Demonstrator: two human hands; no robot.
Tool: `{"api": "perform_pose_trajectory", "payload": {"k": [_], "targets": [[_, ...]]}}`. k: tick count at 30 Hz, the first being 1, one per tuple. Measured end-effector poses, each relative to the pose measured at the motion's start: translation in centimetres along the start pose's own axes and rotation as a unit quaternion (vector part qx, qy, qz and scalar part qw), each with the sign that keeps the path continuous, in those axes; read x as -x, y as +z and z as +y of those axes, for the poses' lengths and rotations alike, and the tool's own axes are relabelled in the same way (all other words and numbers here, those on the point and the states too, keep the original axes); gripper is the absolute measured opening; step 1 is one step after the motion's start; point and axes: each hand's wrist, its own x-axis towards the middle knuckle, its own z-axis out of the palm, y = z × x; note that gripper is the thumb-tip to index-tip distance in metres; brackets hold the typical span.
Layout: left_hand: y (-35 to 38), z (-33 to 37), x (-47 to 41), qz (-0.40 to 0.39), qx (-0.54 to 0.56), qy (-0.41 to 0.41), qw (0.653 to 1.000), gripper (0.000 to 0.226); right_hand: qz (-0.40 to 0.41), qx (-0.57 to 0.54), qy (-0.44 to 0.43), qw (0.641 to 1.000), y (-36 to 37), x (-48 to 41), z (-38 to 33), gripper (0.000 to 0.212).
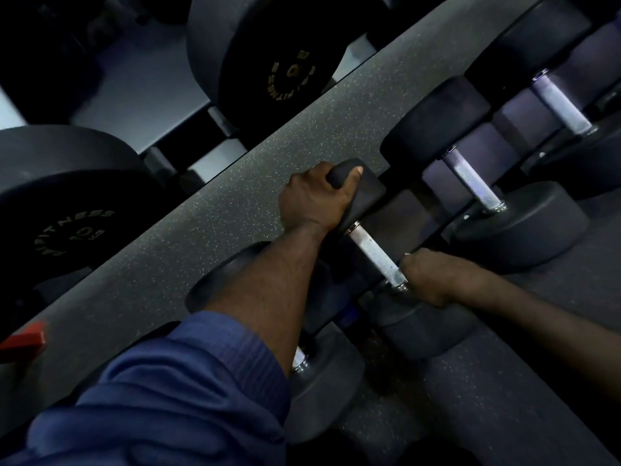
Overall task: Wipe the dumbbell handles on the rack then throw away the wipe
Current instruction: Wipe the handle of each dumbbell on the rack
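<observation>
1. Dim gym corner: a band of speckled grey rubber surface [201, 196] runs on a slant across the view, with dark weights on both sides of it.
2. The dumbbell [416, 327] being handled lies in a row right of that band. It has two round matte black heads joined by a short, silvery knurled handle [374, 255] with a chrome collar at each end.
3. The left hand [312, 200] grips the far head, thumb hooked over its rim, a blue sleeve [168, 381] pushed up the forearm.
4. The right hand [426, 275] is curled round the near end of the handle, against the near head. A white sliver [407, 254] shows at its knuckles; whether that is the wipe cannot be told.
5. Count in this row: four dumbbells of the same build. These are the held one, a second dumbbell [517, 223] just to its right, a third dumbbell [559, 102] beyond that, and a fourth dumbbell [326, 391] partly hidden under the left forearm.
6. Across the band: two large black heads with gold lettering, one upper head [279, 72] and one lower head [67, 230].
7. One red object [23, 341] sits at the left edge, cut off.
</observation>
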Motion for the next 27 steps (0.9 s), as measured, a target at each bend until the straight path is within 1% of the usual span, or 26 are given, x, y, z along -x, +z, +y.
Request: {"api": "perform_pose_trajectory", "payload": {"k": [2,5,7,8,9,11,13,14,15,16,17,19,21,22,25,27], "targets": [[0.0,0.0,0.0,-0.001,-0.005,0.002,1.000,0.065,0.015,-0.007,0.010,1.000,0.1,-0.4,0.0,0.035],[0.0,0.0,0.1,-0.001,0.001,0.001,1.000,0.065,-0.006,-0.078,0.000,0.997,0.2,-3.0,0.6,0.056],[0.0,-0.1,0.0,0.003,0.003,-0.002,1.000,0.065,-0.026,-0.119,-0.025,0.992,-0.2,-4.1,1.6,0.064],[0.0,-0.1,0.1,0.003,0.004,-0.003,1.000,0.065,-0.040,-0.125,-0.036,0.991,-0.4,-4.2,2.0,0.062],[-0.1,0.0,0.2,0.002,0.005,-0.001,1.000,0.066,-0.050,-0.132,-0.034,0.989,-0.5,-3.9,2.3,0.056],[-0.2,0.0,0.1,0.006,0.003,-0.002,1.000,0.066,-0.042,-0.151,-0.022,0.987,-0.3,-3.5,2.3,0.046],[0.1,-0.3,0.0,0.004,0.005,-0.005,1.000,0.066,-0.032,-0.154,-0.013,0.987,-0.1,-3.6,2.2,0.050],[0.1,-0.3,-0.1,0.008,0.009,-0.006,1.000,0.066,-0.034,-0.155,-0.022,0.987,-0.1,-4.4,2.2,0.048],[0.2,-0.3,0.0,0.009,0.010,-0.004,1.000,0.066,-0.044,-0.174,-0.030,0.983,-0.2,-4.9,2.1,0.036],[0.3,-0.2,0.1,0.005,0.008,-0.003,1.000,0.067,-0.054,-0.190,-0.049,0.979,0.0,-5.4,2.2,0.019],[0.4,-0.1,0.0,0.005,0.007,-0.003,1.000,0.067,-0.061,-0.192,-0.060,0.978,-0.1,-5.8,2.7,0.012],[0.2,-0.2,0.0,0.000,0.007,-0.007,1.000,0.068,-0.080,-0.195,-0.042,0.977,-0.6,-5.1,3.5,0.007],[0.3,-0.4,-0.1,-0.002,-0.004,-0.002,1.000,0.070,-0.075,-0.170,-0.017,0.982,-0.9,-4.2,3.7,0.045],[0.4,-0.6,-0.2,-0.002,-0.012,-0.006,1.000,0.071,-0.075,-0.155,-0.009,0.985,-0.7,-4.1,3.5,0.057],[0.4,-0.5,-0.1,-0.005,-0.012,-0.008,1.000,0.071,-0.072,-0.152,0.002,0.986,-0.9,-4.2,2.3,0.061],[0.3,-0.2,0.0,-0.008,-0.001,-0.008,1.000,0.071,-0.082,-0.147,-0.028,0.985,-0.8,-4.6,2.0,0.067]]}}
